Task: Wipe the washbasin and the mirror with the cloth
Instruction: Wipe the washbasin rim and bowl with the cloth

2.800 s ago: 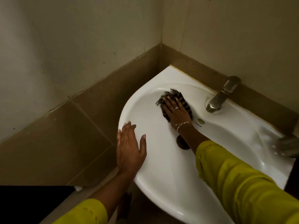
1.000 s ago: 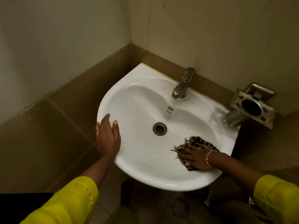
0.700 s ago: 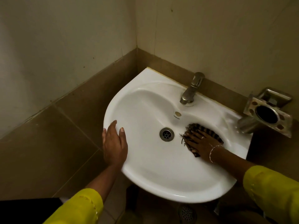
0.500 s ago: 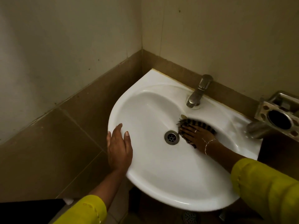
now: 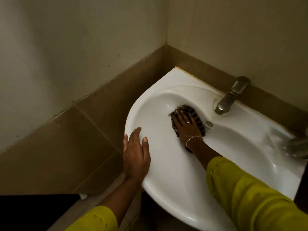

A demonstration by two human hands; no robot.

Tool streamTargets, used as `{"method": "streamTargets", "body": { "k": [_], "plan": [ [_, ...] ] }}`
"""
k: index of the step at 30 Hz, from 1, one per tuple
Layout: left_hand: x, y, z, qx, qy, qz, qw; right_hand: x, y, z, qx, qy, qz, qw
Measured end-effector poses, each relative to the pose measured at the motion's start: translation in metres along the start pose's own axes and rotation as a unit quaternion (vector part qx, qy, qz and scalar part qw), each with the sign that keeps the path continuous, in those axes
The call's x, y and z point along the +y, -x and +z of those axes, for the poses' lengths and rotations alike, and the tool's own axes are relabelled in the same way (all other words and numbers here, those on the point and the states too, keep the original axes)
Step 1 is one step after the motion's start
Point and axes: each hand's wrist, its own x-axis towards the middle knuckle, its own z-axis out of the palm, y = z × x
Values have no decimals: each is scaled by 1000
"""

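A white corner washbasin [image 5: 166, 189] fills the right half of the head view. A dark striped cloth [image 5: 194, 115] lies against the bowl's back wall, left of the tap. My right hand [image 5: 185, 126] presses flat on the cloth, fingers spread over it. My left hand [image 5: 135, 154] rests open on the basin's left rim, thumb inside the bowl. The drain is hidden under my right wrist. No mirror is in view.
A metal tap [image 5: 230, 96] stands at the back rim, with an overflow hole [image 5: 209, 123] below it. A blurred metal holder [image 5: 298, 145] juts in at the right edge. Brown tiled walls [image 5: 75, 139] close in on the left and back.
My right hand slid the cloth from the bowl's right side, past the drain, to the back wall left of the tap. The left hand stayed on the rim. The view swung left.
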Motion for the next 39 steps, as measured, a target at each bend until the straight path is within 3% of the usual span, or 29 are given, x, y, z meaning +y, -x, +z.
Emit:
{"method": "streamTargets", "body": {
  "k": [2,6,9,14,21,31,39],
  "plan": [
    [-1,-1,1,1,-2,-2,1000,-17,-18,-2,-31,-99,22,994],
    [-4,0,3,1,-2,-5,1000,-47,-32,-20,-11,-251,81,965],
    [-5,1,3,-8,3,-9,1000,-59,-35,-25,-6,-342,67,937],
    [-3,1,3,-10,4,-6,1000,-75,-24,-47,20,-439,-27,898],
    [-10,-2,6,-7,-13,16,1000,-95,7,-47,-19,-515,-116,849],
    [-5,-1,2,-15,-31,14,999,-88,81,-73,-144,-565,-147,799],
    [-4,1,1,-40,-64,18,997,-61,128,-66,-228,-509,-181,810]
  ]
}}
